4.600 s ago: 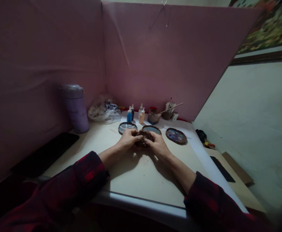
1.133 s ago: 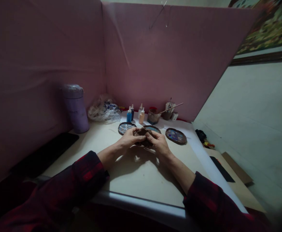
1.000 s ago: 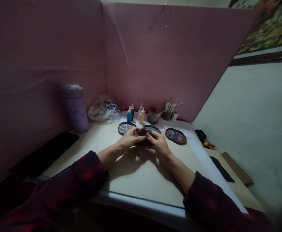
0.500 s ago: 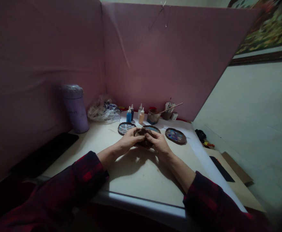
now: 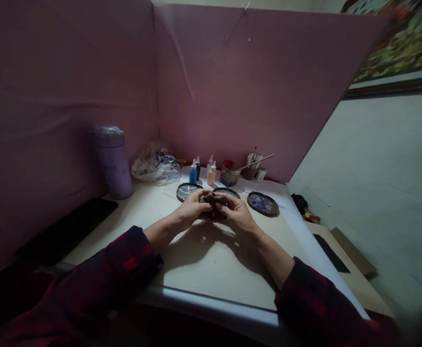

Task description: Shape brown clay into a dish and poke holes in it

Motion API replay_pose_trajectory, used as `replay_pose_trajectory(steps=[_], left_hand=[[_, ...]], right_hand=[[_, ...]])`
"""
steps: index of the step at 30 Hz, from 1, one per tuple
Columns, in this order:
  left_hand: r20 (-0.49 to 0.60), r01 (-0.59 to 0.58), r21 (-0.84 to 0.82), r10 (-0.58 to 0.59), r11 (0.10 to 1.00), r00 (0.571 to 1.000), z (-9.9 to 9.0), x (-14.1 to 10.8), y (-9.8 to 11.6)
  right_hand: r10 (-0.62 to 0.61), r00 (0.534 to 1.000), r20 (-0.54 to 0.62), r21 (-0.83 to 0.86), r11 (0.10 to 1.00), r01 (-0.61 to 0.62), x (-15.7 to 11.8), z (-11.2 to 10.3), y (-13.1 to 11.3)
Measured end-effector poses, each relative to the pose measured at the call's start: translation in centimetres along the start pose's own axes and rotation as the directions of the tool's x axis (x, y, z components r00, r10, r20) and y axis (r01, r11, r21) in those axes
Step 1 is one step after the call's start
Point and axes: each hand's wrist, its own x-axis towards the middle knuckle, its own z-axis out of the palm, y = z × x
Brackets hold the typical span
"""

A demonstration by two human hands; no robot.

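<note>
A dark brown lump, perhaps clay, [image 5: 214,198] is held between both hands above the middle of the table. My left hand [image 5: 193,208] grips its left side, thumb on the near face. On its right side, my right hand [image 5: 238,212] is closed with the thumb pressed against it. Just behind the hands lie two round brown-rimmed pieces, one with a pale blue and white inside [image 5: 186,191] and one partly hidden [image 5: 227,192]. A third, with blue and purple patches [image 5: 263,204], rests to the right.
Small dropper bottles [image 5: 193,172], a murky jar [image 5: 229,174] with a brush across it and a holder [image 5: 250,171] line the back. At left are a crumpled plastic bag [image 5: 155,166], a purple tumbler [image 5: 113,164] and a flat black object [image 5: 70,230].
The brown lump has tilted and shifted slightly left between my fingers. My left thumb has slid a little left, and my right hand has turned slightly around its side.
</note>
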Motion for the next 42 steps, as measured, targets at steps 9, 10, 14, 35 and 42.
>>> replay_pose_trajectory(steps=[9,10,14,35,42], left_hand=[[0.110,0.211,-0.283,-0.187,0.935,0.976,-0.9,0.4,0.0],[0.092,0.235,-0.291,-0.218,0.927,0.972,-0.9,0.5,-0.1],[0.018,0.231,-0.295,-0.236,0.927,0.971,-0.9,0.6,0.0],[-0.012,0.102,-0.162,-0.106,0.981,0.994,-0.5,0.3,-0.6],[-0.069,0.058,-0.113,-0.066,0.992,0.995,-0.7,0.6,-0.7]], right_hand=[[-0.050,0.998,0.042,-0.083,0.995,0.053,0.0,-0.4,0.2],[-0.048,0.997,0.059,-0.090,0.994,0.053,0.0,-0.4,0.3],[-0.004,0.998,0.057,-0.123,0.992,0.011,-0.2,-0.1,0.2],[0.325,0.945,0.036,0.170,0.930,-0.326,-0.3,0.6,-0.1],[0.223,0.975,-0.016,-0.016,0.975,-0.224,-0.2,0.8,-0.1]])
